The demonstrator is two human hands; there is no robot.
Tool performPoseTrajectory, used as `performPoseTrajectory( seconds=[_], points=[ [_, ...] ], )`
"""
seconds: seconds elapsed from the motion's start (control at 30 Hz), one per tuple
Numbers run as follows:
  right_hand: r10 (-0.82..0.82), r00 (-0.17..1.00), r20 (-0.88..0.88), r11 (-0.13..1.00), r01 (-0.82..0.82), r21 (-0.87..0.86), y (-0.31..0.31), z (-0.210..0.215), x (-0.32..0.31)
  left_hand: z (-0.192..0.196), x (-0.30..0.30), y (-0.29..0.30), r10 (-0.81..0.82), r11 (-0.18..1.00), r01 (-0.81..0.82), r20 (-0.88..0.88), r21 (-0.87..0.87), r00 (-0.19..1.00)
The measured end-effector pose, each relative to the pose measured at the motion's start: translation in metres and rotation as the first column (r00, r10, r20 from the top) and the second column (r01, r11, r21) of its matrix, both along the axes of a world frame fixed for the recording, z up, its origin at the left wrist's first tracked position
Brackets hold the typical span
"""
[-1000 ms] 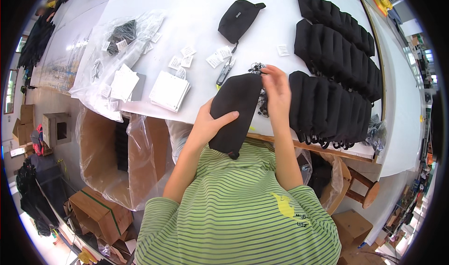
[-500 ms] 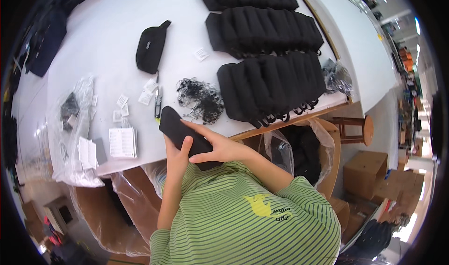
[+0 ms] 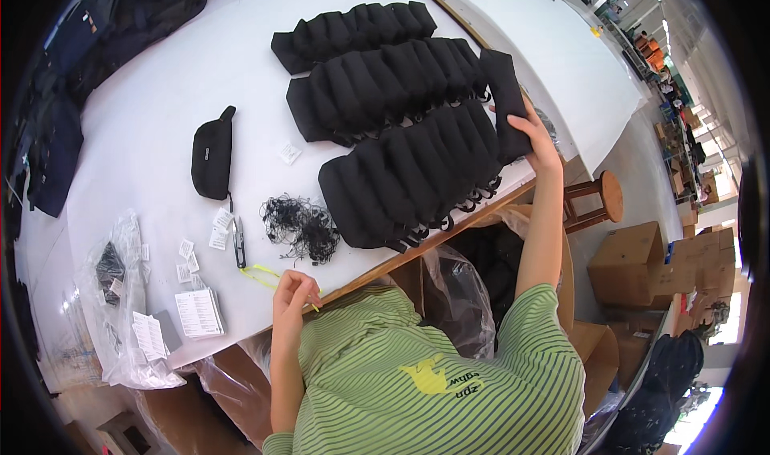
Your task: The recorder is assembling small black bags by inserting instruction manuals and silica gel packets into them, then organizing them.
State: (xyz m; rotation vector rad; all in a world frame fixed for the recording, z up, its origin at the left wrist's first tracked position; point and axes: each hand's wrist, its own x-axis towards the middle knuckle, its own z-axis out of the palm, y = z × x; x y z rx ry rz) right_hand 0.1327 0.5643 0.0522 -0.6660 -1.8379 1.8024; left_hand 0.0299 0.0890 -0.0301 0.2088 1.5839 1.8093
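Head view: thread tangle [image 3: 301, 226] beside snips [image 3: 239, 242]

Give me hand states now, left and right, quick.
Left hand: fingers curled at the table edge, by the yellow loop; whether it grips anything cannot be told.
Right hand: closed on a black pouch at the row's end.

Black pouches [image 3: 401, 166]; white table [image 3: 160, 94]; green striped shirt [image 3: 417, 375]; black thread tangle [image 3: 301, 226].

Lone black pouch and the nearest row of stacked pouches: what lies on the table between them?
In the head view, a tangle of black cords and a small white tag lie between the lone pouch and the nearest row.
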Motion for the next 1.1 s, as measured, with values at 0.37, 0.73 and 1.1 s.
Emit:
performPoseTrajectory(
  seconds=[0.37,0.73,1.1],
  points=[
    [0.016,0.938,0.345,0.968,0.073,-0.241,0.086,-0.078,0.021,-0.004,0.004,-0.012,-0.004,1.000,0.005,0.087,-0.011,0.996],
    [0.083,0.899,0.431,0.995,-0.048,-0.090,0.038,-0.088,-0.004,-0.001,-0.001,-0.021,0.077,0.996,-0.072,0.117,-0.048,0.990],
    [-0.303,0.805,0.509,0.812,-0.061,0.580,0.134,-0.104,0.043,-0.010,-0.070,-0.092,0.193,0.726,-0.601,-0.740,-0.335,0.645]
  ],
)
